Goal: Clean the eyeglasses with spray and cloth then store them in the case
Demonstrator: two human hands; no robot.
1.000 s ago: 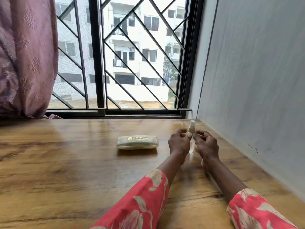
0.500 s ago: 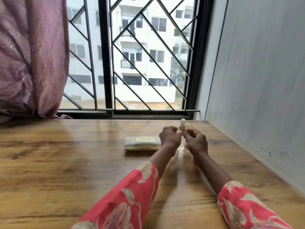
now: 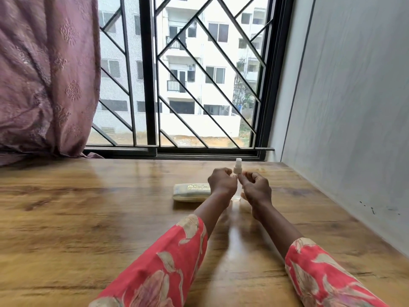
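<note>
A: Where is the bottle (image 3: 238,169)?
B: Upright on the table (image 3: 88,218), between the two hands, its white spray head above the knuckles and its clear base showing below them.
A: The fingers?
B: The left hand (image 3: 222,183) is curled, its fingertips at the bottle's neck. The right hand (image 3: 254,187) is loosely curled just beside it; whether either truly grips it, I cannot tell.
A: Any change from a second ago?
B: The hands sit as before, but the left hand now overlaps the right end of the case (image 3: 191,192), which earlier lay clear to its left. The view has swung.
A: Writing?
B: Gold print on the case lid; "SOUTHA" can be read, the rest is too small.
A: Around them?
B: A window (image 3: 199,74) with a black grille behind, a mauve curtain (image 3: 44,74) at left, a grey wall (image 3: 354,107) at right.
</note>
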